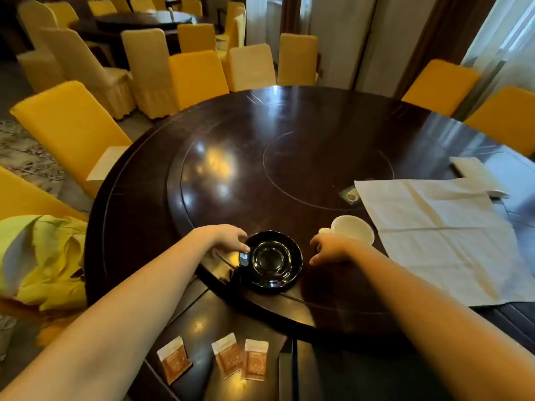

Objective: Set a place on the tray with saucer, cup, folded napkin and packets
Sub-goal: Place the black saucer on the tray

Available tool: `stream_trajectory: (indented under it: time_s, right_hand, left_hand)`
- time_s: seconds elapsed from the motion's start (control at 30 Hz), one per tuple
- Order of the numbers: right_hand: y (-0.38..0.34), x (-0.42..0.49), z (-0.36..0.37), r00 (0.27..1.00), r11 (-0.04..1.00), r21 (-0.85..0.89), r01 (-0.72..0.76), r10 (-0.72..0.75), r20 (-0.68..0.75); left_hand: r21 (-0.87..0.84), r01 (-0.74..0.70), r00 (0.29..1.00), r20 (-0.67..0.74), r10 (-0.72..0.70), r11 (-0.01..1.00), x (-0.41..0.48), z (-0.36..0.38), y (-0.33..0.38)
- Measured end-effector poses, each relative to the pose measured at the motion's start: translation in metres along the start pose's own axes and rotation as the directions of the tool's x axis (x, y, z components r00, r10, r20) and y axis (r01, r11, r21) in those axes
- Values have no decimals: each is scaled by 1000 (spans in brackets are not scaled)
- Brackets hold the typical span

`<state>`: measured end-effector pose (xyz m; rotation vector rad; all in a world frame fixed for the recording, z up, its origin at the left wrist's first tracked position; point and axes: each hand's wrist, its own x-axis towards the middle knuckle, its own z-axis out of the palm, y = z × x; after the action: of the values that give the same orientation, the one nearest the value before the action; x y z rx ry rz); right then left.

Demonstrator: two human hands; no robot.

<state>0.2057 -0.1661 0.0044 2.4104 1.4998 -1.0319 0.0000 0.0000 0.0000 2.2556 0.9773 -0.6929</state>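
Table (289, 134): a large round dark glossy top was seen, with a raised round turntable (225, 175) set into its middle.
Chairs (72, 125): yellow-covered seats were ranged round the far and left edges.
Unfolded napkin (434, 233): a white creased cloth was spread flat on the right of the table, its near corner hanging past the turntable's edge.
Cloth (49, 256): a yellow-green bundle was heaped on the seat at the left.
Folded napkin (474, 172): a second white one was laid just beyond the spread one.
Saucer (272, 260): black and shiny, it was set on the turntable's near edge, between the two hands.
Left hand (228, 240): the saucer's left rim was pinched between thumb and fingertips.
Right hand (330, 250): the fingers were curled just below the cup; whether the handle was held could not be told.
Cup (353, 228): white, tilted, it was placed right of the saucer, by the napkin's edge.
Packets (228, 358): three orange-and-white sachets were laid side by side on the dark surface nearest the person.
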Motion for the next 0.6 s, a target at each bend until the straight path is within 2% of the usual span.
stream_trajectory:
  time_s: [0.17, 0.27, 0.43, 0.6]
  right_hand:
    - [-10, 33, 18, 998, 995, 79, -60, 59, 10]
    - [-12, 49, 27, 997, 973, 219, -73, 75, -1]
    - [-12, 63, 39, 994, 823, 558, -107, 105, 36]
    - [-15, 69, 47, 991, 779, 622, -80, 127, -32]
  left_hand:
    - [-161, 79, 997, 30, -75, 984, 30, 12, -11]
    - [-312, 75, 997, 43, -64, 947, 39, 24, -9]
    - [-586, 19, 999, -26, -42, 810, 48, 43, -9]
    - [-673, -22, 994, -92, -54, 739, 52, 53, -14]
